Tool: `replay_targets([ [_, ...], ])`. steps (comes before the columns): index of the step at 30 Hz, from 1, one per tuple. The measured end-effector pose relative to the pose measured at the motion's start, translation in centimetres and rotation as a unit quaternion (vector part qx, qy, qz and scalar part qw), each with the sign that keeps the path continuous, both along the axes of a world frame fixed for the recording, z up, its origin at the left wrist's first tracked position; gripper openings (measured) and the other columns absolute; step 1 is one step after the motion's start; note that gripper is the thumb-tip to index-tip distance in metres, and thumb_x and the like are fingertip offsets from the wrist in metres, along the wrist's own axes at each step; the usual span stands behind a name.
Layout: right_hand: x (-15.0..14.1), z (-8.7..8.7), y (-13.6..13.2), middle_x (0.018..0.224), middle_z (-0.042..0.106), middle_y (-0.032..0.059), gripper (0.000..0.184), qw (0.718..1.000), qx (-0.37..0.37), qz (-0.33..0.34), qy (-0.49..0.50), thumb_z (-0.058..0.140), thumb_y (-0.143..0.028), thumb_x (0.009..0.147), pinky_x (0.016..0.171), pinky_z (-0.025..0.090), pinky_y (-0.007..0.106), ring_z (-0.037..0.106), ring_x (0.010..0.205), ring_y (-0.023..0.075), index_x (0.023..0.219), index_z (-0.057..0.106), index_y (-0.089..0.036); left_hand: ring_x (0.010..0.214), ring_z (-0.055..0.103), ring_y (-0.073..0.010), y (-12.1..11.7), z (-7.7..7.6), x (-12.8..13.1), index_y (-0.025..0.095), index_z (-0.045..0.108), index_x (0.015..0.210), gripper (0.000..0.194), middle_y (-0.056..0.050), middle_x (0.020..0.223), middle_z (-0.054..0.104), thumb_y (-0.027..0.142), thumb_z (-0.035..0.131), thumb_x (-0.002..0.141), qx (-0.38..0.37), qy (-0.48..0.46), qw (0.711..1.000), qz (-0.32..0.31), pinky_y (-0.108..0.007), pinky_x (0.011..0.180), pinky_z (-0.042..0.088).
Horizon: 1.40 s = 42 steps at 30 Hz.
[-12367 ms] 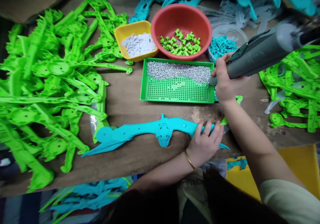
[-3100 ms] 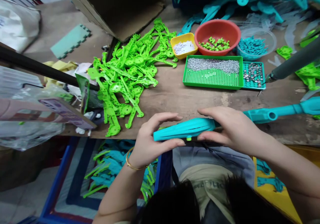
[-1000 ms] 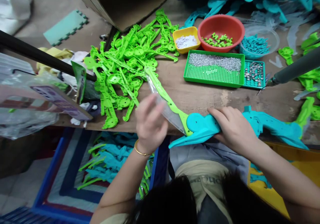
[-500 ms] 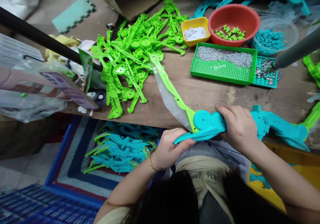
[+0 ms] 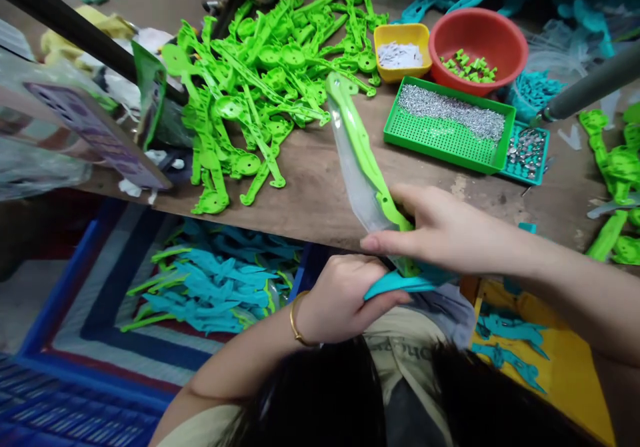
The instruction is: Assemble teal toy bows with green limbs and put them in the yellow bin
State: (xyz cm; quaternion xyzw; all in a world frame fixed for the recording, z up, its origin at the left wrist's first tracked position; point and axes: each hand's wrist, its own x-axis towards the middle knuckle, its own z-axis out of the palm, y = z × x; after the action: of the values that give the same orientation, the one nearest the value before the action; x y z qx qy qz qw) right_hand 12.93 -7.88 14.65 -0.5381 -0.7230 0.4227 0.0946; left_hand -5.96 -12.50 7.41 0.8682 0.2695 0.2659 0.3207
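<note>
Both hands grip a teal toy at the worktop edge: left hand clenched beneath it, right hand pressing its green arm. Behind, a green tray holds screws, a red bowl green bits, a yellow tub white pieces.

Only one view is given — a camera worn on the head, aimed forward and steeply down. The hair is seen at the bottom edge, the wooden bench across the middle, close below. The blue crate — probably on the floor — is caught lower left.
</note>
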Motion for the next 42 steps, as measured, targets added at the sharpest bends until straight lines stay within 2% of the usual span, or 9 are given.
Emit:
replay_targets([
  [5, 1.7, -0.1, -0.2, 0.074, 0.065, 0.0016, 0.034, 0.977, -0.004, -0.146, 0.156, 0.062, -0.054, 0.085, 0.052, 0.048, 0.028, 0.062, 0.066, 0.0159, 0.087, 0.061, -0.019, 0.056, 0.055, -0.0116, 0.0, 0.1, -0.8, 0.019, 0.054, 0.07, 0.038, 0.001, 0.061, 0.057, 0.044, 0.048, 0.097, -0.04, -0.006, 0.999, 0.015, -0.025, 0.054, 0.038],
  [15, 3.5, -1.0, -1.7, 0.069, 0.059, 0.0017, 0.028, 0.948, 0.042, -0.275, 0.155, 0.048, -0.051, 0.092, 0.053, 0.049, 0.036, 0.061, 0.061, 0.0194, 0.088, 0.056, -0.025, 0.089, 0.069, -0.0189, 0.0, -0.3, 0.0, 0.012, 0.062, 0.108, 0.03, -0.009, 0.098, 0.073, 0.039, 0.056, 0.095, 0.054, -0.082, 0.994, 0.05, -0.029, 0.079, 0.053],
  [20, 3.0, -1.6, -1.2, 0.059, 0.049, -0.0018, 0.029, 0.913, 0.002, -0.346, 0.217, 0.063, -0.051, 0.081, 0.053, 0.048, 0.036, 0.054, 0.055, 0.0177, 0.074, 0.052, -0.025, 0.08, 0.068, -0.0147, 0.1, -0.1, 0.4, 0.016, 0.062, 0.1, 0.013, -0.003, 0.088, 0.072, 0.027, 0.061, 0.093, 0.032, -0.111, 0.993, 0.039, -0.026, 0.075, 0.053],
  [24, 2.9, -2.3, -0.6, 0.056, 0.039, -0.0039, 0.033, 0.916, 0.036, -0.338, 0.211, 0.063, -0.052, 0.081, 0.051, 0.043, 0.032, 0.047, 0.053, 0.0152, 0.07, 0.045, -0.026, 0.074, 0.07, -0.0136, -0.1, -0.9, 0.4, 0.02, 0.057, 0.11, 0.033, -0.001, 0.087, 0.073, 0.035, 0.072, 0.084, -0.189, -0.189, 0.961, 0.074, -0.022, 0.065, 0.055],
  [27, 2.7, -2.9, -0.1, 0.066, 0.045, -0.0028, 0.03, 0.925, 0.09, -0.316, 0.193, 0.062, -0.053, 0.084, 0.059, 0.046, 0.031, 0.052, 0.063, 0.015, 0.079, 0.049, -0.026, 0.074, 0.073, -0.0167, -0.3, -1.9, 0.8, 0.019, 0.048, 0.123, 0.062, -0.002, 0.084, 0.074, 0.044, 0.079, 0.075, -0.416, -0.258, 0.867, 0.089, -0.025, 0.065, 0.059],
  [32, 2.3, -3.0, 0.6, 0.094, 0.061, 0.0016, 0.036, 0.968, 0.145, -0.171, 0.112, 0.051, -0.056, 0.09, 0.077, 0.054, 0.033, 0.061, 0.092, 0.0188, 0.108, 0.054, -0.025, 0.074, 0.075, -0.0187, -0.3, -2.6, 1.9, 0.014, 0.054, 0.113, 0.039, -0.005, 0.079, 0.075, 0.041, 0.065, 0.088, -0.589, -0.274, 0.751, 0.118, -0.031, 0.072, 0.062],
  [35, 1.6, -2.7, 1.5, 0.1, 0.063, 0.0026, 0.038, 0.981, 0.165, -0.069, 0.073, 0.052, -0.054, 0.091, 0.082, 0.055, 0.035, 0.061, 0.095, 0.0193, 0.11, 0.054, -0.021, 0.08, 0.075, -0.0202, -0.2, -2.5, 2.0, 0.014, 0.056, 0.114, 0.04, -0.005, 0.084, 0.076, 0.041, 0.067, 0.086, -0.6, -0.244, 0.754, 0.109, -0.032, 0.076, 0.062],
  [38, 0.3, -2.3, 2.4, 0.101, 0.065, 0.0064, 0.037, 0.992, 0.124, 0.013, -0.003, 0.052, -0.049, 0.092, 0.081, 0.055, 0.036, 0.063, 0.093, 0.0214, 0.109, 0.055, -0.017, 0.084, 0.075, -0.0211, 0.0, -2.5, 1.7, 0.014, 0.062, 0.102, 0.032, -0.006, 0.087, 0.077, 0.043, 0.065, 0.087, -0.56, -0.197, 0.799, 0.094, -0.031, 0.079, 0.061],
  [42, 0.0, -2.3, 1.3, 0.106, 0.069, 0.0153, 0.061, 0.982, 0.099, 0.047, -0.153, 0.041, -0.061, 0.092, 0.079, 0.055, 0.045, 0.067, 0.094, 0.0306, 0.127, 0.051, -0.012, 0.077, 0.075, -0.0211, 0.4, -2.4, 1.2, 0.016, 0.064, 0.095, 0.029, -0.005, 0.08, 0.077, 0.044, 0.064, 0.088, -0.481, -0.185, 0.839, 0.172, -0.031, 0.074, 0.061],
])
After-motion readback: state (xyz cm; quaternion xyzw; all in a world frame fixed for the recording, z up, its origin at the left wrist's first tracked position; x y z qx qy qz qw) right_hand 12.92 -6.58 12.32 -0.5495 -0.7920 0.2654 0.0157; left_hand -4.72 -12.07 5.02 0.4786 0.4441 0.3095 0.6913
